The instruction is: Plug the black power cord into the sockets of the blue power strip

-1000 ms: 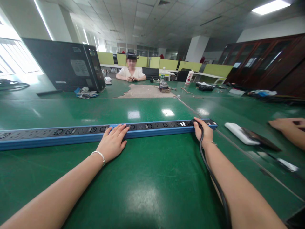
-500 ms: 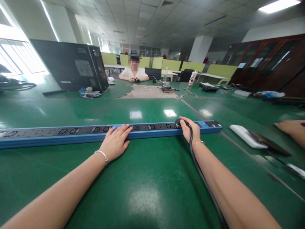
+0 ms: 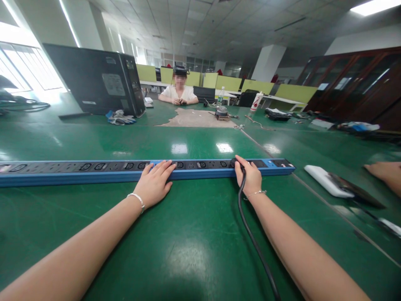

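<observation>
A long blue power strip [image 3: 200, 174] with a row of black sockets lies across the table in front of me. My left hand [image 3: 154, 182] rests flat on it near the middle, fingers stretched over the top face. Toward the strip's right end, my right hand [image 3: 251, 180] is closed around a black power plug [image 3: 233, 162], which sits against the sockets. How deep the plug is in a socket is hidden by my fingers. From it a black cord [image 3: 250, 234] runs down under my wrist to the bottom edge of view.
A white power bank-like block [image 3: 326, 180] and a dark flat object lie right of the strip, near another person's hand [image 3: 385, 173]. Farther back are a black computer case [image 3: 94, 83], gloves [image 3: 120, 118], a bottle [image 3: 221, 97] and a seated person [image 3: 178, 92].
My right hand has turned and pressed lower onto the plug, and the cord has swung left, away from my forearm. The left hand stays on the strip. The view has shifted slightly.
</observation>
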Available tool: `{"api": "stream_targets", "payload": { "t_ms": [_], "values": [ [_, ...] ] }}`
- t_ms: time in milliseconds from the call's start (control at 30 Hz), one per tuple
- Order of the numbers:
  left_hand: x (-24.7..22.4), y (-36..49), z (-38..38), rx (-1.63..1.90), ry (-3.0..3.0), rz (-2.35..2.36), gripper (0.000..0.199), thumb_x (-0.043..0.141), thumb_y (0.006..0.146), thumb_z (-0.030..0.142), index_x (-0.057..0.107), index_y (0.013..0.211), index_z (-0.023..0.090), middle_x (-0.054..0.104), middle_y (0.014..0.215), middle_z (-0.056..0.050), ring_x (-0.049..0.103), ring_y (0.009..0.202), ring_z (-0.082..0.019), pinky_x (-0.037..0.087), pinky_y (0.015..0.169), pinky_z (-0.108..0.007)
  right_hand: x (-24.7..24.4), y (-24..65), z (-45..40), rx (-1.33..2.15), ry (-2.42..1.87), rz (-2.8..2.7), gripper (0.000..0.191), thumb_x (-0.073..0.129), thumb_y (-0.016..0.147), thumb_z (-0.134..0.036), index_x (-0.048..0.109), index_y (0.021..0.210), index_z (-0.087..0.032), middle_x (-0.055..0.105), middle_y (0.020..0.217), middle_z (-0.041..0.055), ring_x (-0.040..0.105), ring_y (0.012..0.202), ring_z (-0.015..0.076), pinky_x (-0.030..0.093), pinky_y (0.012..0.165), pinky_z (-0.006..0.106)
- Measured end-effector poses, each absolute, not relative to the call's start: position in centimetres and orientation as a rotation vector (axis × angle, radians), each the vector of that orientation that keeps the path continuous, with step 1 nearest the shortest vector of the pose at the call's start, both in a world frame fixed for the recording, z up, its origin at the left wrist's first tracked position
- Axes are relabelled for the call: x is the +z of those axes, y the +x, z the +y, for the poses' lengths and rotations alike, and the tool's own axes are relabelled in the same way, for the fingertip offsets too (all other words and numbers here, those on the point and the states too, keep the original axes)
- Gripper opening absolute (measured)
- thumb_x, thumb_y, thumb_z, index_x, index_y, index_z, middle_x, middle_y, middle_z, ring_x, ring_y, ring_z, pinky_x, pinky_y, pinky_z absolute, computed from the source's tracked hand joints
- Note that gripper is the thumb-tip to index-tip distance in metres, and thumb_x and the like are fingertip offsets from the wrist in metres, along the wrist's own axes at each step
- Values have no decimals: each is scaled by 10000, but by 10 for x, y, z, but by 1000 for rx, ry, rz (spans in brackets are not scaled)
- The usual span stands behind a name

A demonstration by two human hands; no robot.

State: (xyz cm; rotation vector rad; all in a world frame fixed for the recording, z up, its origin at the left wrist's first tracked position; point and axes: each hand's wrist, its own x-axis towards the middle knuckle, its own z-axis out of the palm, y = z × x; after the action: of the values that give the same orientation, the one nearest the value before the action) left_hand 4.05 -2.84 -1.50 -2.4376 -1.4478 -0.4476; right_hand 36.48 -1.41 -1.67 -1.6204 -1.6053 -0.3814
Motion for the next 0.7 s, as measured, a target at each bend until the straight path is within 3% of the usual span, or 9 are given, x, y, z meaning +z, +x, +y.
{"api": "stream_targets", "payload": {
  "t_ms": [100, 233, 400, 533, 700],
  "values": [
    [-15, 41, -29, -440, -2437, -1456, 536, 441, 828, 300, 361, 1354, 239, 400, 1427, -57, 357, 1308, -228, 244, 1076, -450, -18, 362, -17, -404, -1587, -1682, 342, 429, 869, -292, 630, 1133, -207, 668, 1102, 62, 633, 993, 204, 385, 1012, 405],
    [-15, 42, -30, -436, -2432, -1460, 540, 434, 830, 305, 353, 1359, 230, 391, 1432, -62, 352, 1310, -228, 243, 1075, -454, -15, 358, -20, -353, -1643, -1642, 345, 439, 862, -303, 626, 1140, -223, 664, 1111, 58, 641, 973, 210, 455, 939, 371],
    [-15, 41, -30, -442, -2439, -1463, 568, 444, 819, 346, 331, 1368, 247, 376, 1443, -44, 338, 1318, -223, 233, 1083, -451, -4, 359, -18, -240, -1595, -1487, 347, 454, 843, -347, 657, 1084, -203, 701, 1008, 73, 664, 881, 220, 495, 860, 362],
    [-13, 42, -31, -451, -2453, -1473, 585, 453, 810, 369, 325, 1370, 258, 370, 1447, -37, 330, 1323, -222, 232, 1085, -447, 8, 340, -17, -148, -1343, -1274, 375, 443, 851, -392, 653, 1071, -173, 687, 1045, 78, 637, 953, 198, 476, 898, 346],
    [-13, 42, -30, -461, -2462, -1480, 582, 451, 810, 373, 328, 1367, 257, 364, 1450, -39, 326, 1325, -222, 232, 1084, -447, 1, 283, -17, 148, -1234, -1495, 354, 468, 849, -418, 666, 1037, -193, 690, 1044, 52, 633, 970, 194, 479, 905, 335]
  ]
}}
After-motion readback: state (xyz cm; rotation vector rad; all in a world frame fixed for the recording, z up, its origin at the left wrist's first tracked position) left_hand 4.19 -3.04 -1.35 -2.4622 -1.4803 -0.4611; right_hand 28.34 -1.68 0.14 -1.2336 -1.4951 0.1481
